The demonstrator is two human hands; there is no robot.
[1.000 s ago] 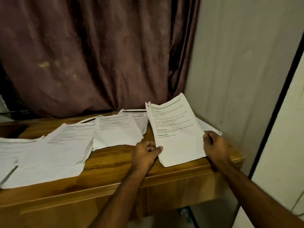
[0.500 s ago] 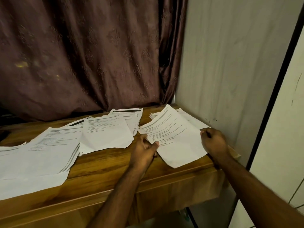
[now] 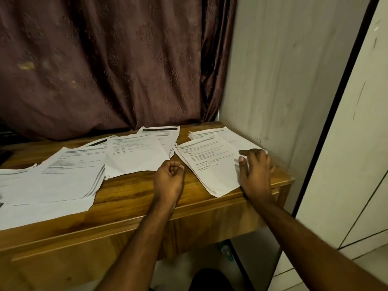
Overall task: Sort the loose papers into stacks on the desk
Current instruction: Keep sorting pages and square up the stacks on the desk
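Printed white sheets lie in several groups along the wooden desk. The rightmost stack rests flat near the desk's right end, its top sheet slightly askew over the ones beneath. My right hand lies flat on that stack's right edge with fingers spread. My left hand is curled into a loose fist on bare wood just left of the stack, holding nothing. A middle stack and a larger left pile spread toward the left edge of view.
A dark maroon curtain hangs behind the desk. A pale wall panel borders the desk's right end, and a white cabinet door stands further right. More sheets lie at the back.
The sheet held up in both hands came down flat onto the rightmost stack. My left hand let go and curled shut; my right hand opened and now presses on the sheet.
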